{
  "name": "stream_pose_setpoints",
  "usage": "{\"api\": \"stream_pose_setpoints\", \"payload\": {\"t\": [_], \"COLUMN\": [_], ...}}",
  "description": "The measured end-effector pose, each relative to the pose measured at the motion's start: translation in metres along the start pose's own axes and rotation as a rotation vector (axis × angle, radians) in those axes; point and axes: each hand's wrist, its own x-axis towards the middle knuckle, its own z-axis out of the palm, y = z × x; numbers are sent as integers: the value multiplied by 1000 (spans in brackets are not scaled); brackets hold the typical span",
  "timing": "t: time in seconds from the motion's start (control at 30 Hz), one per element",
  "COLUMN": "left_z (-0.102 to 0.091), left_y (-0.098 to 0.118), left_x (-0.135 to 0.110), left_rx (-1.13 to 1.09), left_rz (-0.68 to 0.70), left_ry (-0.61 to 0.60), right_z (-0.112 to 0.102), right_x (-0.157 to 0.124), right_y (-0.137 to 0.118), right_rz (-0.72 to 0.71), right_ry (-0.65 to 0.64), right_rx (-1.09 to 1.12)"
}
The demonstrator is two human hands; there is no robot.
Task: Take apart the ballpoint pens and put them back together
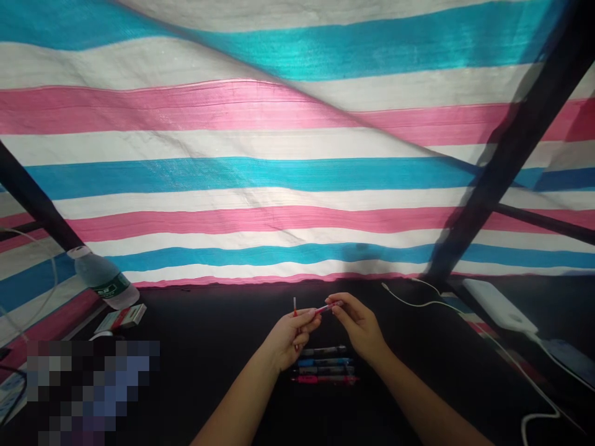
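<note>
Between both hands (pixel 292 339) (pixel 361 323): red pen (pixel 325 308), fingertips pinching ends.

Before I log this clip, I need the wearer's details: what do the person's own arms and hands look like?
The left hand and right hand are bare, without gloves. The left forearm and right forearm show no sleeve, watch or bracelet within view. Nail details are too small to tell.

Red barrel (pixel 325 308): partly hidden from us by left fingers (pixel 304 318) and right fingers (pixel 349 303) | tube (pixel 294 303): we lose its lower end behind left fingers | bottle (pixel 106 275): label too small for us to read | lower-left mosaic (pixel 102 387): we cannot tell what it covers | forearms (pixel 248 396): cut by bottom edge
</note>
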Motion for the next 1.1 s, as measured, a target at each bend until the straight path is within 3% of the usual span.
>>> {"api": "stream_pose_setpoints", "payload": {"t": [0.27,0.5,0.67,0.77,0.97,1.1], "left_z": [5,5,10,13,13,12], "left_y": [3,5,5,5,4,3], "left_x": [-3,-2,-8,-12,-12,-10], "left_rx": [-16,72,334,439,549,567], "left_rz": [38,232,349,364,383,381], "left_ry": [-9,62,27,3,18,22], "right_z": [2,0,-1,2,6,9], "right_x": [1,2,-1,-1,-1,-1], "right_y": [-6,-1,-5,-8,-6,-2], "right_rz": [-23,-69,-72,-91,-14,153], "right_ry": [-10,158,-120,-253,-191,-155], "right_rx": [81,23,-333,-406,-348,-138]}}
